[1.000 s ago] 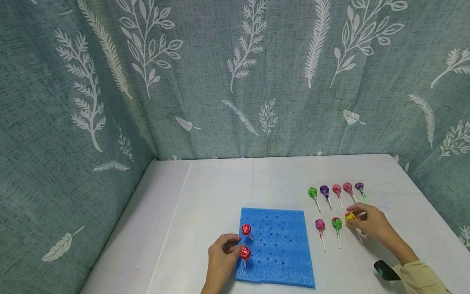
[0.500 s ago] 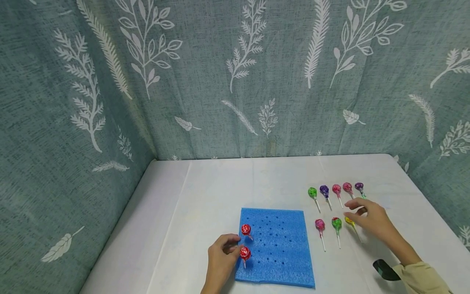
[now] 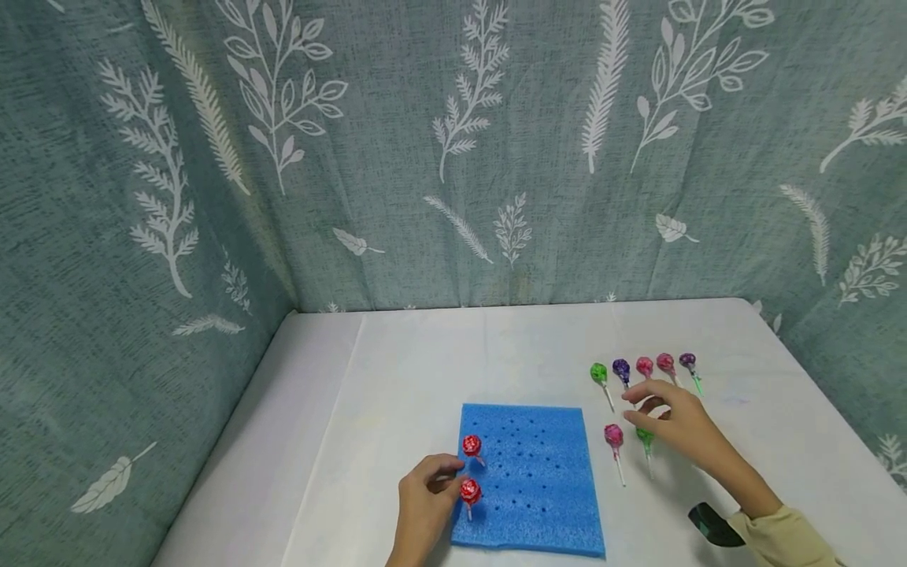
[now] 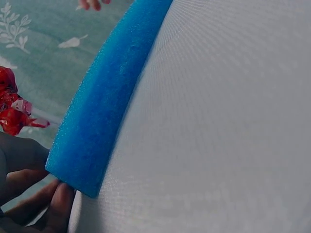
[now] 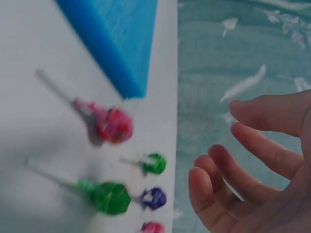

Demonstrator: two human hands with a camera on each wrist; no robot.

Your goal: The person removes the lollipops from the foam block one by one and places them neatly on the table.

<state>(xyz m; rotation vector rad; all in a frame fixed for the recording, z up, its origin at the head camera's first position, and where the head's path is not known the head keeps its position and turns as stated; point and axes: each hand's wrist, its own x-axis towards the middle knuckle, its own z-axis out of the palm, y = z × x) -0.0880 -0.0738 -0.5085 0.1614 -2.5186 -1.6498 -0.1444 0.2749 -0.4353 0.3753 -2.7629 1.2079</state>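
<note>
Drifted left off the yellow lollipop since a second ago — right hand (image 3: 673,421), fingers loosely spread, empty, over green lollipop (image 3: 643,435) at lower right. Left hand (image 3: 425,496) pinching red lollipop (image 3: 470,491) on blue foam (image 3: 538,488). Picking step — next, probably a stick pinch.

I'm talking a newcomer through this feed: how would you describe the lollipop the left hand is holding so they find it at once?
Find the blue foam pad near the front of the white table. Two red lollipops stand along its left edge; it is the nearer one, pinched by the left hand. Unlike the far red lollipop, it has fingers on it, and unlike the coloured ones on the table to the right, it stands upright.
</note>
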